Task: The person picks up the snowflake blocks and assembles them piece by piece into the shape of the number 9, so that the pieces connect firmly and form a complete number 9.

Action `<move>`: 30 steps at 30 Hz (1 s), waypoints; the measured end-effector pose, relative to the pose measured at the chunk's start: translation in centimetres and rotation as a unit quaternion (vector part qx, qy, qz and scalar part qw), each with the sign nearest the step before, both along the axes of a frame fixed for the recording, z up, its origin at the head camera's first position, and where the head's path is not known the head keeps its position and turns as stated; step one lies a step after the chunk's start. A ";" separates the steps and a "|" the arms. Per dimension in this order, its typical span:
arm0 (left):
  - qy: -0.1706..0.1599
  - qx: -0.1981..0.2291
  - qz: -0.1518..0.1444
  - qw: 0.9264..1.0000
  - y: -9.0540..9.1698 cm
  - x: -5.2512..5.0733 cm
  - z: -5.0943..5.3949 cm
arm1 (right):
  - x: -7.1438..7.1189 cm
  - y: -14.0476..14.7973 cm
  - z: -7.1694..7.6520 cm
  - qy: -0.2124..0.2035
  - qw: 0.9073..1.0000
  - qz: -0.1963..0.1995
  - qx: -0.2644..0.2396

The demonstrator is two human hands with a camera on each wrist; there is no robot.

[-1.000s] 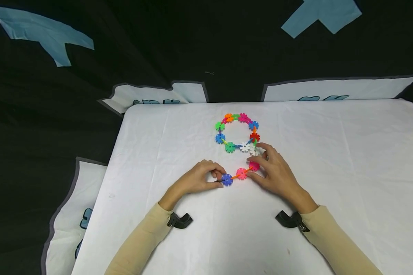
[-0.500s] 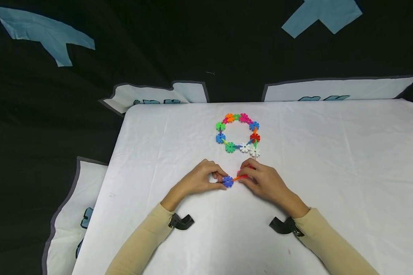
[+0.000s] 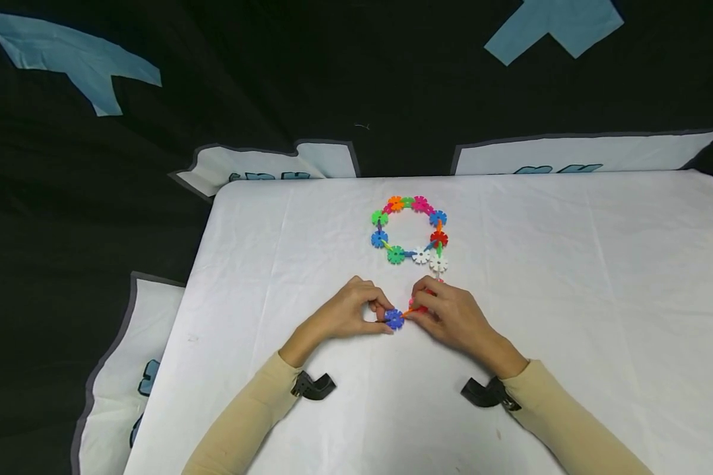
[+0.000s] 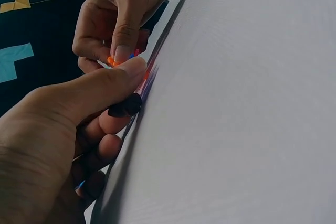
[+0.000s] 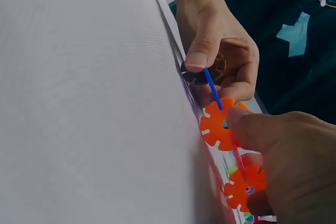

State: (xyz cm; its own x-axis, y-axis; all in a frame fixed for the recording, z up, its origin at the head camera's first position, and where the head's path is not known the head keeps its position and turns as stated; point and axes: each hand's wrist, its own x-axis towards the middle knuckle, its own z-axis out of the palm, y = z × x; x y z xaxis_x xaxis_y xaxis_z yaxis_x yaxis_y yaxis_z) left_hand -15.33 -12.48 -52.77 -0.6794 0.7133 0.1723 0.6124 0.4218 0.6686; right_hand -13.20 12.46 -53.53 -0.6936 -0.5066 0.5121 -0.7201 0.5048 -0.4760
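My left hand point(image 3: 349, 310) pinches a dark slotted plastic disc point(image 4: 125, 106) between thumb and fingers. Joined to that disc is a blue flower-shaped disc point(image 3: 394, 319), seen edge-on in the right wrist view. An orange disc point(image 5: 212, 124) follows it in the chain, and my right hand point(image 3: 456, 318) grips this one by its edge. Further along come a pink disc point(image 5: 238, 160) on edge and another orange disc point(image 5: 240, 191), both partly covered by the right hand. Behind the hands, a ring of multicoloured discs point(image 3: 395, 254) lies flat, with a white disc point(image 3: 438, 263) leading toward the chain.
A white cloth covers the table point(image 3: 570, 316). Its far edge meets a dark curtain point(image 3: 392, 86) with pale blue patches. Black wrist mounts point(image 3: 313, 386) sit at both sleeves.
My right hand has come left along the chain from the white and pink discs and now grips close to the blue disc. My left hand keeps its pinch and has shifted slightly right.
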 end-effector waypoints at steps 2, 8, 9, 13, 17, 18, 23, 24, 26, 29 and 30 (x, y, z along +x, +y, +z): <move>0.003 -0.006 -0.001 1.000 0.0 0.1 0.0 | -0.2 0.5 0.3 -0.013 1.000 -0.005 0.004; 0.003 -0.021 -0.004 1.000 0.2 0.2 0.0 | -1.7 3.5 1.0 -0.062 0.992 -0.108 -0.023; 0.002 -0.021 -0.003 1.000 0.2 0.2 0.0 | -2.0 4.0 1.0 -0.074 0.989 -0.123 -0.024; 0.009 -0.022 -0.003 1.000 0.1 0.2 0.0 | -2.6 4.8 0.9 -0.122 0.983 -0.135 -0.011; 0.006 -0.019 -0.012 1.000 -0.1 0.0 0.4 | -2.7 4.5 1.0 -0.151 0.980 -0.126 0.003; 0.000 -0.018 -0.016 1.000 -0.2 -0.1 0.6 | -2.7 4.4 1.0 -0.156 0.979 -0.131 0.004; -0.005 -0.008 0.006 1.000 -1.0 -1.6 1.9 | -3.1 3.9 1.1 -0.185 0.966 -0.180 -0.015; 0.005 -0.001 0.020 1.000 -1.1 -2.2 2.1 | -3.3 3.7 1.2 -0.192 0.962 -0.191 -0.020; 0.029 0.009 0.053 0.998 -1.1 -3.7 2.4 | -3.7 3.2 1.1 -0.204 0.955 -0.213 -0.026; 0.049 -0.014 0.091 0.995 -0.6 -6.1 2.5 | -4.2 2.4 1.1 -0.219 0.944 -0.244 -0.028; 0.048 -0.033 0.099 0.993 -0.4 -6.7 2.3 | -4.3 2.2 1.1 -0.223 0.941 -0.252 -0.028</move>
